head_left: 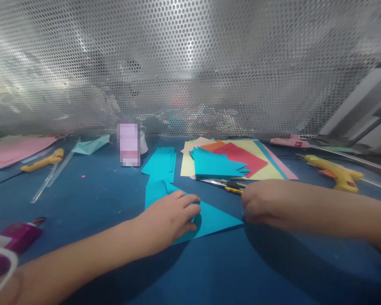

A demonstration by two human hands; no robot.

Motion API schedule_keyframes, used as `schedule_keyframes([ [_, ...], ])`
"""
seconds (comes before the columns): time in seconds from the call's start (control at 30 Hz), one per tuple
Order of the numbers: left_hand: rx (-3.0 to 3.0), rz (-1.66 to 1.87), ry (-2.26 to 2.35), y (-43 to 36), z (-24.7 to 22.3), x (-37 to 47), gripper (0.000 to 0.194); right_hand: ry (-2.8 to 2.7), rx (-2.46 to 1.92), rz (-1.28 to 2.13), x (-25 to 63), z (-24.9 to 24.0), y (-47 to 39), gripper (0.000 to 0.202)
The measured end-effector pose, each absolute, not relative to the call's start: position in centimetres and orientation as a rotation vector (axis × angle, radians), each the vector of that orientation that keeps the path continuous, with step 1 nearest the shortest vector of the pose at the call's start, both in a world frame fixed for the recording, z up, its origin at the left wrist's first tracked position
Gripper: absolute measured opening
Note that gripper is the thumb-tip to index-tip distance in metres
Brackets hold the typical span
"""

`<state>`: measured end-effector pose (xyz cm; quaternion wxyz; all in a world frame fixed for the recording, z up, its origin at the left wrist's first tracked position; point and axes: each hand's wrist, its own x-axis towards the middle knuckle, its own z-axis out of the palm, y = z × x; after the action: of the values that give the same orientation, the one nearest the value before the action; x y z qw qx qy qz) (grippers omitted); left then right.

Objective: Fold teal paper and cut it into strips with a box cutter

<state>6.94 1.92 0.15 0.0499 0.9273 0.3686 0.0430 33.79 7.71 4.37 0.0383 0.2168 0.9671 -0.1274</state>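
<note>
A bright blue sheet of paper (pixel 209 220) lies on the table in front of me, its pointed corner toward the right. My left hand (pixel 173 214) rests on this sheet with its fingers spread and slightly bent. Behind the hand, part of the sheet curls up. At the sheet's right corner my right hand (pixel 260 201) is closed, knuckles up; its fingertips are hidden, so what it pinches, if anything, cannot be made out. Just beyond it lie scissors (pixel 214 182) and a yellow-and-black cutter (pixel 234 189), partly covered by the hand.
Blue paper pieces (pixel 160 163) and a stack of coloured sheets (pixel 273 167) lie behind. Yellow glue guns stand out at left (pixel 44 161) and right (pixel 336 171). A pink glue gun (pixel 290 142) lies farther back. A perforated metal panel (pixel 190 67) rises behind the table.
</note>
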Motion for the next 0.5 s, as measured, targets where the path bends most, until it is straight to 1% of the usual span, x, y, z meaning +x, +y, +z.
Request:
schedule_keyframes([
  [0.1, 2.835, 0.144, 1.116, 1.9, 0.1, 7.1, 0.015, 2.973, 0.648, -0.369, 32.7, 4.4, 7.7, 0.028],
  [0.23, 2.861, 0.083, 1.175, 1.6, -0.1, 7.3, 0.022, 2.992, 0.634, -0.352, 31.1, 3.1, 7.4, 0.024],
  [0.37, 2.791, 0.014, 1.436, 1.5, -0.2, 6.8, 0.046, 2.933, 0.578, -0.229, 30.4, 2.2, 6.9, 0.021],
  [0.5, 2.744, -0.045, 1.575, 1.9, -0.2, 5.8, 0.076, 2.906, 0.554, -0.167, 30.5, 2.4, 6.4, 0.025],
])
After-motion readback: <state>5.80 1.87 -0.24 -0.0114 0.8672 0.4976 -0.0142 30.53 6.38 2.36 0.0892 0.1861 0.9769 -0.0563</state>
